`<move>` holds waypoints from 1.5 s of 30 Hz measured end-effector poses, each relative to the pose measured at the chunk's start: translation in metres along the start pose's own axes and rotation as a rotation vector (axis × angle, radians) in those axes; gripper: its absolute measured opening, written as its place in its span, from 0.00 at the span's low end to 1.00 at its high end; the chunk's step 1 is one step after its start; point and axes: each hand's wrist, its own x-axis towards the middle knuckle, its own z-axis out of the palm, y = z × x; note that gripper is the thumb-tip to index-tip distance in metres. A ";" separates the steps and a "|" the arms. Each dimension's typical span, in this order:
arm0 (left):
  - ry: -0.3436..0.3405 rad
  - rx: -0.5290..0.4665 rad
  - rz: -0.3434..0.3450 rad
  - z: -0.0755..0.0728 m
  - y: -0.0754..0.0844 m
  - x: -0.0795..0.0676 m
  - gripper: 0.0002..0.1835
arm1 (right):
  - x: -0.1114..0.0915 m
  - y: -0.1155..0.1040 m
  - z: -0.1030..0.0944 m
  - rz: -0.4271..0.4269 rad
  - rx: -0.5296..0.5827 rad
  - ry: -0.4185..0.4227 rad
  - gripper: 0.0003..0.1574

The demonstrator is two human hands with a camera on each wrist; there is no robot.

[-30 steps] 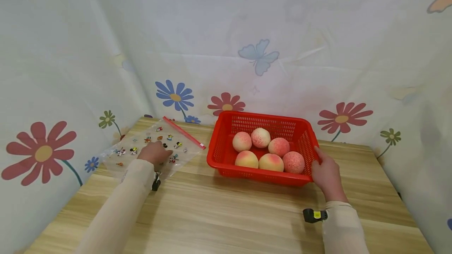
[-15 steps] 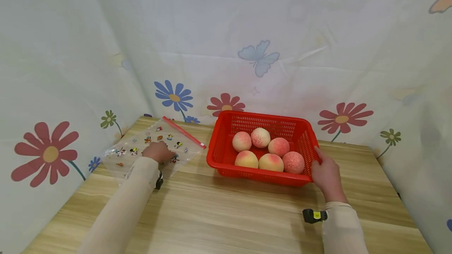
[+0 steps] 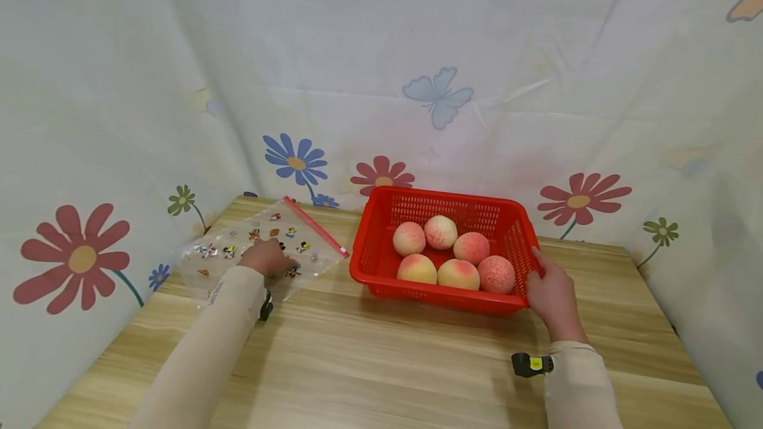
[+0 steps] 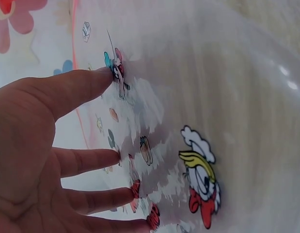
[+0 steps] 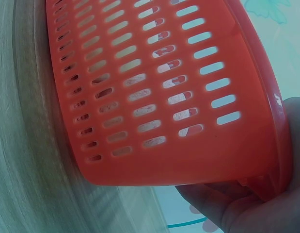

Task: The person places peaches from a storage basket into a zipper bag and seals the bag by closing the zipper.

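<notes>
A clear zip bag (image 3: 238, 247) printed with small cartoon figures lies flat at the left of the table, its red slider strip (image 3: 316, 227) toward the basket. My left hand (image 3: 266, 257) rests on it; in the left wrist view the fingers (image 4: 86, 160) are spread, tips touching the plastic. At the centre stands a red plastic basket (image 3: 447, 293) holding several peaches (image 3: 457, 275), pink to pale yellow. My right hand (image 3: 552, 293) grips the basket's right front corner. In the right wrist view, the slotted basket wall (image 5: 140, 97) hides part of that hand.
The wood-grain table (image 3: 369, 376) extends in front of the basket and to its right. A white cloth wall (image 3: 369, 51) printed with flowers and butterflies rises behind and on both sides. Each wrist carries a small black camera (image 3: 530, 364).
My left hand shifted slightly to the right at first. The bag has since slid a little to the right under it. The right hand and basket stay in place.
</notes>
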 end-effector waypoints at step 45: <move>0.002 -0.047 0.131 -0.005 -0.012 -0.002 0.38 | -0.002 0.000 -0.001 -0.002 0.000 -0.006 0.36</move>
